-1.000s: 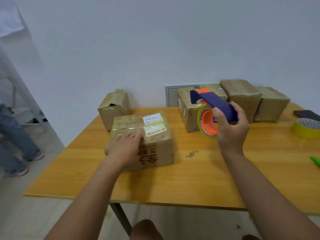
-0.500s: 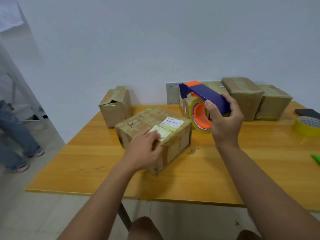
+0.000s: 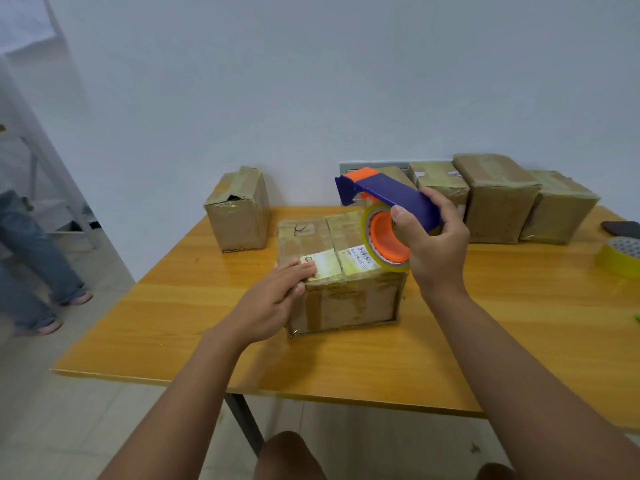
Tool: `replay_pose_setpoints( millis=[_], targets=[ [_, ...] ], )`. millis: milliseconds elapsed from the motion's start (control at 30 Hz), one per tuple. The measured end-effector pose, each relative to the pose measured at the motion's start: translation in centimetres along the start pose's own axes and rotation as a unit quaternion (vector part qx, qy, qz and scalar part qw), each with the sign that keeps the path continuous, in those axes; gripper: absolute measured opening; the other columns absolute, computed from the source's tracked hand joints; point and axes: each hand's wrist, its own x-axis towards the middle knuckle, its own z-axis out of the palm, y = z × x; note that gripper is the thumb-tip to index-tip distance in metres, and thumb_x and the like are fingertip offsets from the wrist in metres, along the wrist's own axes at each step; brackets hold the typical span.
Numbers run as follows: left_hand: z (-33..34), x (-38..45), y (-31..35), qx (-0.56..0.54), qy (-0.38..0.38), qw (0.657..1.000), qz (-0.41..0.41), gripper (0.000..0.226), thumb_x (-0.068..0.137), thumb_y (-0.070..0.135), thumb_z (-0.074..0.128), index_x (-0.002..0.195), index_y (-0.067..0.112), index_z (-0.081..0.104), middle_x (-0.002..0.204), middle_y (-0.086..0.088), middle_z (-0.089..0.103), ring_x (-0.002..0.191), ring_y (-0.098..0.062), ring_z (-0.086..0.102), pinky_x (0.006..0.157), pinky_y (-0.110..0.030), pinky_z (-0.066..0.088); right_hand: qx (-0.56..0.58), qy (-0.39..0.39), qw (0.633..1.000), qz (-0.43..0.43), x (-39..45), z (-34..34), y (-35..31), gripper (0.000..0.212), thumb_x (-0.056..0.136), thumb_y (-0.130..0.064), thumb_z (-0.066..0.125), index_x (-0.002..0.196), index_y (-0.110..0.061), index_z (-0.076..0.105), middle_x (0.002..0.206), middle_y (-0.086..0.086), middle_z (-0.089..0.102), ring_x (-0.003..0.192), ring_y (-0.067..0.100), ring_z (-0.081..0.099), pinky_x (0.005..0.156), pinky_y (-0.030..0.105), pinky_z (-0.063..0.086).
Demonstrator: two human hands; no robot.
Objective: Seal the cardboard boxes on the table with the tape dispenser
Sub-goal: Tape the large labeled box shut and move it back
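Note:
A taped cardboard box [image 3: 346, 299] with white labels on top sits in the middle of the wooden table [image 3: 173, 323]. My left hand [image 3: 277, 303] rests on its near left corner, fingers fairly straight over the top edge. My right hand [image 3: 433, 251] grips the blue handle of the tape dispenser [image 3: 388, 216], held just above the box's right side; its orange spool carries a clear roll. A torn box [image 3: 239, 209] stands at the back left. Three more boxes, the tallest one [image 3: 495, 199] among them, line the wall at the back right.
A yellow tape roll [image 3: 620, 256] and a dark phone [image 3: 621, 228] lie at the table's right edge, with a green thing [image 3: 636, 318] just in view. A person's legs in jeans [image 3: 31, 258] stand on the floor at far left. The table's front edge runs below my forearms.
The labelled box has been turned and slid right, and now sits square to me. My left hand moved with it to its near left corner. The dispenser came down over the box.

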Motion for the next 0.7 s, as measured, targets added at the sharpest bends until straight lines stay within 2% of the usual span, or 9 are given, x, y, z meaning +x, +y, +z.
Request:
replay_pose_setpoints(
  millis=[133,200,333,467,633,700],
  targets=[
    [0.9,-0.2,-0.2,-0.005,0.049,0.999,0.007,0.039,0.105,0.019,0.037,0.142,0.022,0.049,0.144,0.020,0.041,0.138,0.006,0.023,0.117,-0.014,0.005,-0.003,-0.011,1.000,-0.004,-0.3,0.8,0.0,0.053,0.078,-0.042,0.073,0.125,-0.023,0.057,0.112,-0.014,0.058,0.099,-0.004,0.057,0.078,0.016,0.051],
    [1.0,-0.2,-0.3,-0.006,0.060,0.998,0.016,0.041,0.103,0.026,0.035,0.141,0.022,0.050,0.143,0.020,0.042,0.138,0.005,0.025,0.115,-0.010,0.004,-0.006,-0.016,1.000,-0.006,-0.5,1.0,0.0,0.052,0.078,-0.042,0.073,0.124,-0.024,0.057,0.110,-0.018,0.057,0.098,-0.008,0.056,0.077,0.014,0.051],
    [1.2,-0.3,-1.0,-0.035,0.069,0.997,0.019,0.045,0.101,0.033,0.031,0.140,0.025,0.050,0.145,0.020,0.041,0.143,0.006,0.018,0.116,-0.014,0.007,-0.010,-0.024,1.000,-0.008,-0.6,1.1,0.1,0.049,0.081,-0.038,0.074,0.125,-0.024,0.056,0.109,-0.020,0.056,0.097,-0.011,0.055,0.075,0.012,0.050],
    [2.2,-0.8,-1.0,-0.103,0.162,0.981,-0.006,0.029,0.102,0.031,0.040,0.128,0.027,0.053,0.143,0.011,0.041,0.147,-0.001,0.014,0.107,-0.005,0.018,-0.006,-0.032,0.999,-0.001,-0.6,0.9,0.5,0.048,0.081,-0.036,0.075,0.124,-0.024,0.058,0.110,-0.019,0.057,0.097,-0.007,0.057,0.075,0.012,0.049],
    [3.5,-1.7,-1.5,-0.136,0.170,0.976,-0.020,0.036,0.099,0.035,0.041,0.134,0.030,0.047,0.151,0.011,0.035,0.147,-0.004,0.018,0.113,-0.024,0.024,-0.006,-0.037,0.999,0.008,-0.8,0.7,1.7,0.048,0.085,-0.027,0.076,0.128,-0.018,0.058,0.113,-0.023,0.055,0.099,-0.016,0.054,0.076,0.008,0.047],
    [3.9,-1.8,-1.4,-0.146,0.175,0.973,-0.024,0.038,0.100,0.035,0.040,0.137,0.029,0.045,0.154,0.010,0.032,0.146,-0.005,0.019,0.114,-0.025,0.023,-0.008,-0.040,0.999,0.010,-0.7,0.7,1.9,0.048,0.085,-0.027,0.076,0.128,-0.018,0.058,0.113,-0.023,0.054,0.099,-0.016,0.054,0.075,0.008,0.047]
  ],
)
